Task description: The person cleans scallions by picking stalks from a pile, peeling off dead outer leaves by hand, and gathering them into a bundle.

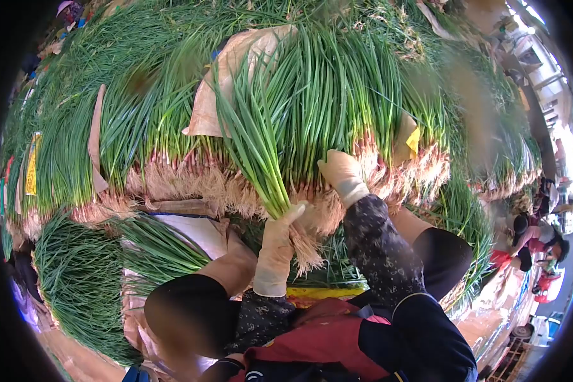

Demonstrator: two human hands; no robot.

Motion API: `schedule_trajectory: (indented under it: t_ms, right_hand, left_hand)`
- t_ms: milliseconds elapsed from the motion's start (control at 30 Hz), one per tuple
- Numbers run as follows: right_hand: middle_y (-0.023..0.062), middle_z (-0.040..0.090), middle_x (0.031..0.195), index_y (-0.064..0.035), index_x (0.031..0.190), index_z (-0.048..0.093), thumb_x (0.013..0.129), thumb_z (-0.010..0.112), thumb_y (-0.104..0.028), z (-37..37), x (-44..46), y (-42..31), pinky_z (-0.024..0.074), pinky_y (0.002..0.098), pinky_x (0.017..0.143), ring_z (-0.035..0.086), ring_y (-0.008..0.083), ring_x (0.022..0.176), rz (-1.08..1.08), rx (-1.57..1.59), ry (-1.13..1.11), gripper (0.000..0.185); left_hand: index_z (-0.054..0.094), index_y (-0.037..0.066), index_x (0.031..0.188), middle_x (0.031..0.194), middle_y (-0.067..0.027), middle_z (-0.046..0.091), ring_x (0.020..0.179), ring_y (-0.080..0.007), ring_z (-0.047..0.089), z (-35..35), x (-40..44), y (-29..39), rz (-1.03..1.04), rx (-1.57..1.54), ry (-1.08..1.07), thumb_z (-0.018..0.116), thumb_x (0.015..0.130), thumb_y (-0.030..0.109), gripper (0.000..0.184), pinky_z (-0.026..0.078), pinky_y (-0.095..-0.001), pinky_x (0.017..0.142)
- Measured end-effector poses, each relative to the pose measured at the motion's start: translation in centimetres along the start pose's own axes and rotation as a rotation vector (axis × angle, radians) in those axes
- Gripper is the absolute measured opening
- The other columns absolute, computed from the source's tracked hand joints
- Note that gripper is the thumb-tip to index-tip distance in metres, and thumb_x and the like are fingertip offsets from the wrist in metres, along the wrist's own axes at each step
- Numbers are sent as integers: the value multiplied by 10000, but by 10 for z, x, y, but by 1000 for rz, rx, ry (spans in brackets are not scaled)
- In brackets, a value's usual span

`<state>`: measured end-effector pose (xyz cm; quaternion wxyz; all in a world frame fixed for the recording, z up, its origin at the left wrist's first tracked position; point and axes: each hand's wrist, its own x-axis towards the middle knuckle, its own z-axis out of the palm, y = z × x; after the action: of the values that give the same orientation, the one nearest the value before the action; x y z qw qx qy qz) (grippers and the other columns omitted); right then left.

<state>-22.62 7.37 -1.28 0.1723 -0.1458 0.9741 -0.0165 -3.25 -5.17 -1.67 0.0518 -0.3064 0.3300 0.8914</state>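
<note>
Head view: the left hand [276,247] gripped a scallion bunch [269,178] near its roots, stalks slanting up-left across the scallion row [328,95]. The right hand [342,173], nearer that row, held curled fingers against its lower stalks; whether gripping couldn't be told.

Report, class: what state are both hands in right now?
Left hand: closed, holding a bunch of green onions.
Right hand: at the stacked green onions; grip cannot be told.

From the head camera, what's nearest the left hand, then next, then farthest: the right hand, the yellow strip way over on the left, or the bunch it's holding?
1. Bunch of green stalks: in the left hand.
2. Right hand: ahead, to the right.
3. Yellow strip: far left.
</note>
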Motion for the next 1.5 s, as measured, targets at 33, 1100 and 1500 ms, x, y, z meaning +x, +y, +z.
schedule_trajectory:
  t_ms: [33,1100,1500]
  right_hand:
    - [137,730,917,29,1049,638,994,517,-487,-6,-12,5,551,495,783,700,284,827,-26,152,-19,532]
    - [26,609,751,-20,978,656,991,618,-213,17,-120,-24,478,259,644,555,116,689,88,1475,65,196]
    - [-29,526,687,-134,941,595,1022,500,-277,22,-100,19,369,253,469,430,83,529,160,1908,171,190]
  left_hand:
    - [698,-1,1052,852,-83,712,593,-113,599,8,-4,3,37,33,22,714,868,139,232,500,-234,579]
    - [678,3,900,607,-63,626,458,-118,537,25,-19,-44,64,39,68,727,847,100,121,366,-244,426]
    - [597,14,1075,840,-57,663,670,-172,629,7,-11,-37,-229,-339,-597,620,955,173,200,536,-363,727]
